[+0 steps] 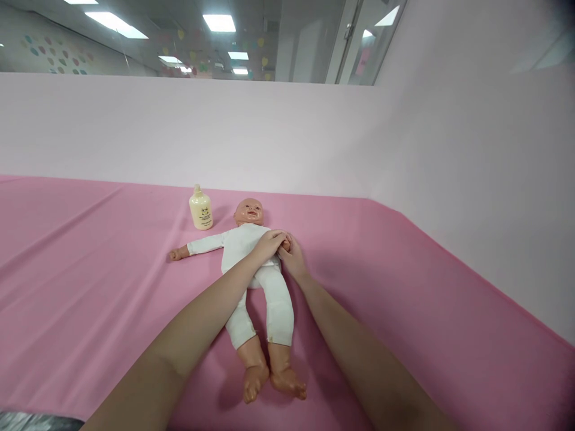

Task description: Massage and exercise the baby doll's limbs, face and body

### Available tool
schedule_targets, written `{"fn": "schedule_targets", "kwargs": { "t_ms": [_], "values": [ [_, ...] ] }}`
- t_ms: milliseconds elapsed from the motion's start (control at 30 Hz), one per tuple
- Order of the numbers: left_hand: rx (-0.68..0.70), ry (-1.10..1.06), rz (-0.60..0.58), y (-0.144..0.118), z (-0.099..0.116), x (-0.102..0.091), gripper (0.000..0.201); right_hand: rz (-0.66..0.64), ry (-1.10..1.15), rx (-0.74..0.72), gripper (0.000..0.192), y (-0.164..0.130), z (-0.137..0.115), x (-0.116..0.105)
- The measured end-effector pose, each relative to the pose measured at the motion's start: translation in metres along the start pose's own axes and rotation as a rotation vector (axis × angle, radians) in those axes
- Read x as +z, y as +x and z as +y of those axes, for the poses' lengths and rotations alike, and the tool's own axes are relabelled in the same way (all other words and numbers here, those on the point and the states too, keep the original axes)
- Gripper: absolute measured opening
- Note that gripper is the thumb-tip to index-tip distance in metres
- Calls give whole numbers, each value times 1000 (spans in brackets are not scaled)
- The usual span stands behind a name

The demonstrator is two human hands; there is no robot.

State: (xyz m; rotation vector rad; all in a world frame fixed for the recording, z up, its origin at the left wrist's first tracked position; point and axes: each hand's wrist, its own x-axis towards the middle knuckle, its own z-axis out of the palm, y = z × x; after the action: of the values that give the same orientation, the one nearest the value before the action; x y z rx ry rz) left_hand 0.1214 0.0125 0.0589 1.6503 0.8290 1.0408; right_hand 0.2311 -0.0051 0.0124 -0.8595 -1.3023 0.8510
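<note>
Left hand (269,243) reaches across the plastic baby doll in a white cloth onesie (251,263), fingers curled over the doll's arm on the far side; right hand (291,256) cups that same arm from below, so both look closed on it; the doll lies face-up on the pink fabric-covered bench (90,269), bare feet nearest me; a cream plastic lotion bottle (200,208) stands just beside its head, untouched; looks like an arm rub mid-stroke, needs a light, even grip.

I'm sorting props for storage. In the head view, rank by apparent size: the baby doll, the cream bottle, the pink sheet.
1. pink sheet, spanning nearly the whole width.
2. baby doll, lying on it.
3. cream bottle, by the doll's head; it stands farther back, but is clearly smallest.
</note>
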Motion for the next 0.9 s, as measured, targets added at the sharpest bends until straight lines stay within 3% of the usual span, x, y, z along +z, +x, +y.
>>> {"fn": "schedule_targets", "kwargs": {
  "t_ms": [433,767,900],
  "values": [
    [-111,-15,49,-1,4,1,21,-34,-46,79,32,0,5,-1],
    [-9,64,-4,-1,-1,1,29,-40,-41,62,25,-1,5,-1],
    [35,182,-7,-4,0,1,23,-56,-35,52,21,1,7,-2]
  ]
}}
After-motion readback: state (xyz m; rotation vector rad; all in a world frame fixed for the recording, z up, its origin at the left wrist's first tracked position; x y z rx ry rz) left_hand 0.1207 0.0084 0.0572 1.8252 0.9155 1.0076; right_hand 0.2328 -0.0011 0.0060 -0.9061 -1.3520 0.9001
